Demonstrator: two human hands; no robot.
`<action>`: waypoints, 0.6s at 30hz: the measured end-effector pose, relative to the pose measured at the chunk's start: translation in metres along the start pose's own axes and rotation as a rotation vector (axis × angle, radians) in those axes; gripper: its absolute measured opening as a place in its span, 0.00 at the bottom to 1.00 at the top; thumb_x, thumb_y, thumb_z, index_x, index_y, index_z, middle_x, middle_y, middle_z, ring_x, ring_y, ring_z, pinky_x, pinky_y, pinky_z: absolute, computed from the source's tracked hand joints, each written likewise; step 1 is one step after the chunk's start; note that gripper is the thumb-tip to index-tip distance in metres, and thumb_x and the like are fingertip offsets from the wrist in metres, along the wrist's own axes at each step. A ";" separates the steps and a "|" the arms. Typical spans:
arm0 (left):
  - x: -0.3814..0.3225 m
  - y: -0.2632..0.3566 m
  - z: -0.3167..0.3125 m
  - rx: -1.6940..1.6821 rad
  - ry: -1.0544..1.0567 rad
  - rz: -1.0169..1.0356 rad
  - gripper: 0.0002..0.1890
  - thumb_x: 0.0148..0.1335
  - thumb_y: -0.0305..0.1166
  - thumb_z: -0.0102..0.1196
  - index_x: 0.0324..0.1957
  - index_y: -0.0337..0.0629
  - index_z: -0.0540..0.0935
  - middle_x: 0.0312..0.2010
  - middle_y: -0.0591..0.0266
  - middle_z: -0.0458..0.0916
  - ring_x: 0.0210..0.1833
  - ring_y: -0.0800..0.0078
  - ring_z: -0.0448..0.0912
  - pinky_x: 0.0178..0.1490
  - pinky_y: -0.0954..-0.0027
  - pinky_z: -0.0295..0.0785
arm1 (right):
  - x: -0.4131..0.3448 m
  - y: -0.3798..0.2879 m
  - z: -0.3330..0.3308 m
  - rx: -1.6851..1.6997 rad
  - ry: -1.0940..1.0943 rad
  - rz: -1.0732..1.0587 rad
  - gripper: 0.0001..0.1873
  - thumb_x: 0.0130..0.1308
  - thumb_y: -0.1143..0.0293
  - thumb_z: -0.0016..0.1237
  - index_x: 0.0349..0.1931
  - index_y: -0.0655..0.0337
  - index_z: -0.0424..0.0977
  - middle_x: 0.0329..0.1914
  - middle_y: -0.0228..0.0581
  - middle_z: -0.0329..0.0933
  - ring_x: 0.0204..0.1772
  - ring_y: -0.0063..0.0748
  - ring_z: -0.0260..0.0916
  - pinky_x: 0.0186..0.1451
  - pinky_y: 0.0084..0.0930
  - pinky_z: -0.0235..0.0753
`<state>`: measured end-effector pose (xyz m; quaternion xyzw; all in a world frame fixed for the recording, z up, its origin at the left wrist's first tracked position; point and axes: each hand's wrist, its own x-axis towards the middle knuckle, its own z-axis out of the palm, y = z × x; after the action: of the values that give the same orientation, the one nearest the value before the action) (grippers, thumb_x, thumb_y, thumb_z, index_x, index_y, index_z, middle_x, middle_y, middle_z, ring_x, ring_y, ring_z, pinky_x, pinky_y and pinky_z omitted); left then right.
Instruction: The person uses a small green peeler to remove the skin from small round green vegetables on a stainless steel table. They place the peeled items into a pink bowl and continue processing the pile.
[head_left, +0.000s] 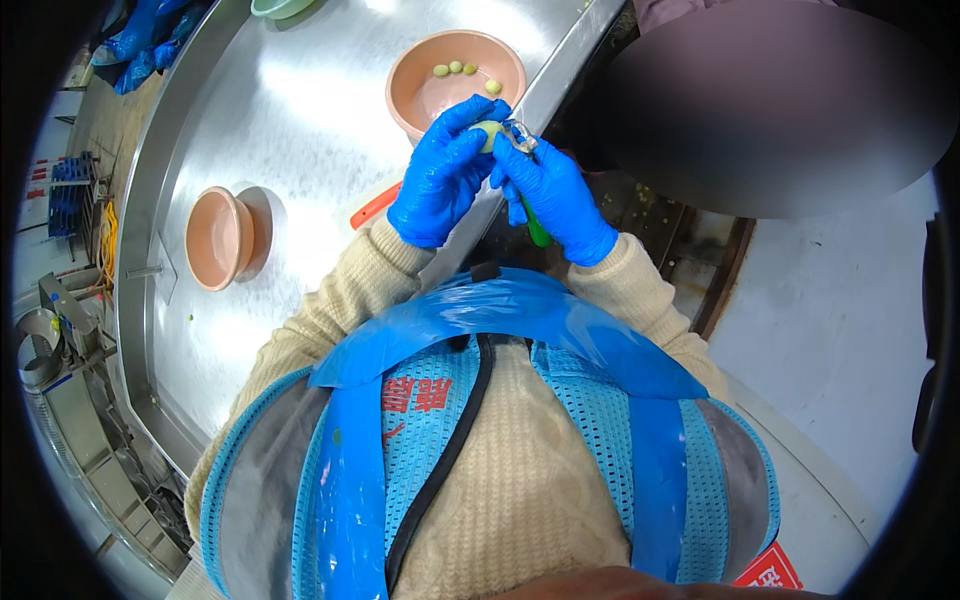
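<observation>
My left hand (447, 171), in a blue glove, grips a pale green, rounded piece of produce (490, 136) between thumb and fingers. A hand peeler with a green handle (538, 225) is in my gloved right hand (553, 187); its metal head (520, 136) is right beside the produce. Both hands meet over the rim of the metal table, close to a large pink basin (420, 75). Several smaller pale green pieces (456, 67) lie inside that basin. Past my left wrist sticks out a red-orange handle (373, 207), the rest of it hidden.
The stainless steel table (315, 157) has a raised rim. On it, at the left, a smaller pink bowl (214, 238) leans on its side. A green bowl (281, 6) is at the far edge. Scraps litter the dark floor (637, 202). A blurred person sits or stands at upper right.
</observation>
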<state>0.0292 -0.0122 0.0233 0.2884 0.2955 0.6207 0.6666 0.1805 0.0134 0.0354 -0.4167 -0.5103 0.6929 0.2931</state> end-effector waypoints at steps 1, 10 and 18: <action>0.000 0.002 0.004 0.029 0.011 -0.004 0.21 0.64 0.32 0.51 0.58 0.42 0.68 0.58 0.54 0.69 0.54 0.65 0.74 0.45 0.70 0.75 | 0.000 -0.001 -0.002 -0.027 0.012 -0.008 0.22 0.65 0.48 0.45 0.30 0.62 0.73 0.16 0.33 0.67 0.19 0.20 0.65 0.22 0.19 0.65; 0.000 0.006 0.009 0.332 -0.014 0.084 0.21 0.60 0.28 0.54 0.57 0.38 0.70 0.55 0.51 0.72 0.56 0.62 0.73 0.59 0.64 0.69 | -0.007 -0.005 -0.009 -0.122 -0.052 -0.048 0.17 0.66 0.53 0.46 0.37 0.60 0.72 0.23 0.32 0.72 0.20 0.17 0.65 0.20 0.14 0.65; -0.012 0.008 0.010 0.448 0.053 0.094 0.18 0.61 0.26 0.53 0.54 0.38 0.73 0.50 0.55 0.76 0.53 0.66 0.74 0.59 0.67 0.69 | -0.005 0.003 -0.008 0.078 -0.221 0.056 0.17 0.66 0.52 0.45 0.33 0.59 0.71 0.20 0.31 0.69 0.16 0.18 0.64 0.18 0.15 0.64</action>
<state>0.0311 -0.0241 0.0359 0.4262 0.4298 0.5771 0.5482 0.1906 0.0119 0.0333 -0.3401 -0.5003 0.7618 0.2316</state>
